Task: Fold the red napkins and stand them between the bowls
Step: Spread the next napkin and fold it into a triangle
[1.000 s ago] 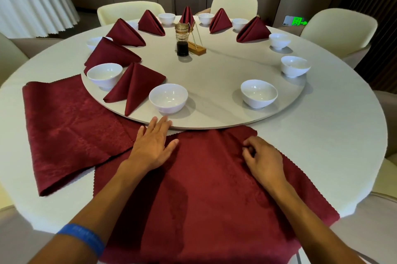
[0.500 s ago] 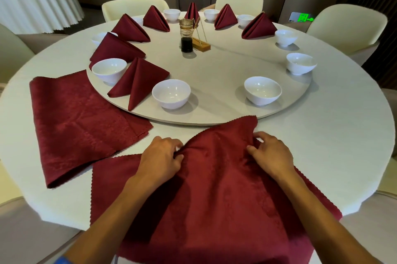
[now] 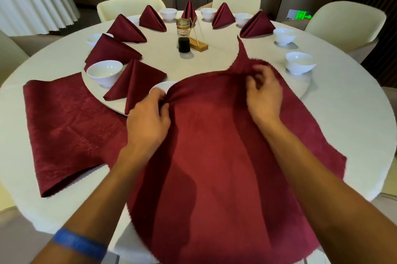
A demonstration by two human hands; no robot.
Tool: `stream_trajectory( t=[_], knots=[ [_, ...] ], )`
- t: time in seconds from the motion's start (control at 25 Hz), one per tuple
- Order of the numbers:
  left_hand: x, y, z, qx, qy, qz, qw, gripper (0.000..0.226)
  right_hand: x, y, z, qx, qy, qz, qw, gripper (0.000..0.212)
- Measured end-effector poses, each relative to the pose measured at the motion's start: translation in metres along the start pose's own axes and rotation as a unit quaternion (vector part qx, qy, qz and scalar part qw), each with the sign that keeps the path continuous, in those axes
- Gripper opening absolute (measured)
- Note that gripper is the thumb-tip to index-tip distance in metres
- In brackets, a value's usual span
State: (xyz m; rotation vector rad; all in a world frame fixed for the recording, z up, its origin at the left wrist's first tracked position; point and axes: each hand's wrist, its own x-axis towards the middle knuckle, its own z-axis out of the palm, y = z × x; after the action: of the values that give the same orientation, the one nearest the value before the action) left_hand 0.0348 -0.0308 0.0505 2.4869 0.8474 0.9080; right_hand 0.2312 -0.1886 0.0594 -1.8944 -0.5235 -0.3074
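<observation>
A large red napkin (image 3: 214, 156) is lifted off the table in front of me, its far corner pointing up over the turntable. My left hand (image 3: 148, 120) pinches its upper edge on the left. My right hand (image 3: 263, 94) pinches the same edge on the right. The cloth hides one near bowl and most of another (image 3: 161, 86). Several folded red napkins (image 3: 133, 83) stand between white bowls (image 3: 105, 72) along the left and far side of the turntable. On the right, bowls (image 3: 299, 64) stand with no napkin between them.
A flat red napkin stack (image 3: 68, 126) lies on the table at my left. A sauce jar (image 3: 183, 36) and a wooden toothpick holder (image 3: 198, 44) stand at the turntable's (image 3: 214, 57) middle. Cream chairs (image 3: 345, 25) ring the round table (image 3: 343, 113).
Both hands went from lying on the flat napkin to pinching its far edge, then raised it up over the near bowls.
</observation>
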Motion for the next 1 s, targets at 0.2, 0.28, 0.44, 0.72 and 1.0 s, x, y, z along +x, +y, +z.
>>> stream_trajectory(
  t=[0.2,0.28,0.44,0.72,1.0],
  knots=[
    [-0.050,-0.017,0.014,-0.004,-0.169,0.161,0.972,0.043,-0.043,0.033,-0.015,-0.077,-0.216,-0.135,0.964,0.049],
    [-0.100,-0.033,0.012,0.019,-0.282,0.190,0.940,0.055,-0.086,0.064,-0.050,-0.116,-0.259,-0.178,0.942,0.040],
    [-0.113,-0.080,0.000,0.105,-0.264,0.173,0.943,0.066,-0.134,0.111,-0.128,-0.198,-0.323,-0.152,0.913,0.050],
    [-0.138,-0.066,-0.030,-0.003,-0.428,0.231,0.874,0.077,-0.182,0.104,-0.165,-0.276,-0.461,-0.298,0.789,0.079],
    [-0.174,-0.069,-0.051,-0.033,-0.340,0.339,0.876,0.036,-0.191,0.106,-0.192,-0.203,-0.415,-0.271,0.845,0.036]
  ],
)
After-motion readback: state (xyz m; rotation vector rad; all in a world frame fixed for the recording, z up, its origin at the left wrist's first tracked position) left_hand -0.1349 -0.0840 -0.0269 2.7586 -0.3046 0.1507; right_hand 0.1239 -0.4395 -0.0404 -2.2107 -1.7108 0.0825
